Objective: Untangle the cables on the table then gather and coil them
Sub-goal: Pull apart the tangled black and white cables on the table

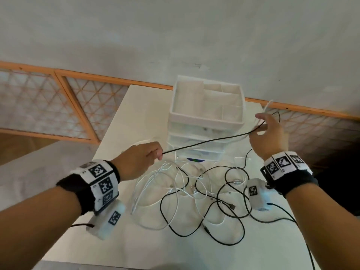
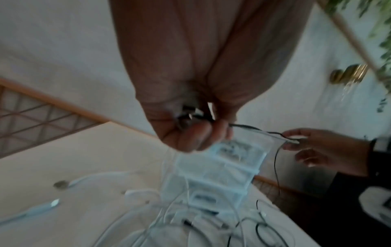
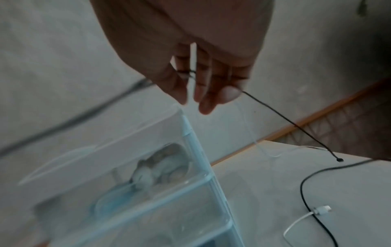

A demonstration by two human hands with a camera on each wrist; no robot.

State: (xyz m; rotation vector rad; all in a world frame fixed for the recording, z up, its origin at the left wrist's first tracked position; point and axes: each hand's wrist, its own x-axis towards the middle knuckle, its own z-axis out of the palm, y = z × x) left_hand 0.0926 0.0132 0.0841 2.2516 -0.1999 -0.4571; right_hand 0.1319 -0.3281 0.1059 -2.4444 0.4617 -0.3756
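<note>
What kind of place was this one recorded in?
Probably an indoor room, home or office, not a workshop: a white table against a plain wall, a plastic drawer organiser on it, loose charging cables, and wooden lattice panels along the wall.

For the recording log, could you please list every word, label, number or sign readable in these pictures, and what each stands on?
No readable words or numbers in any view.
Wristbands: square black-and-white coded markers, patterns only; tiny print beside them is too small to read.
Wrist camera housings: one coded marker each, no text.
Drawer unit: a dark label at its base, too blurred to read.
</note>
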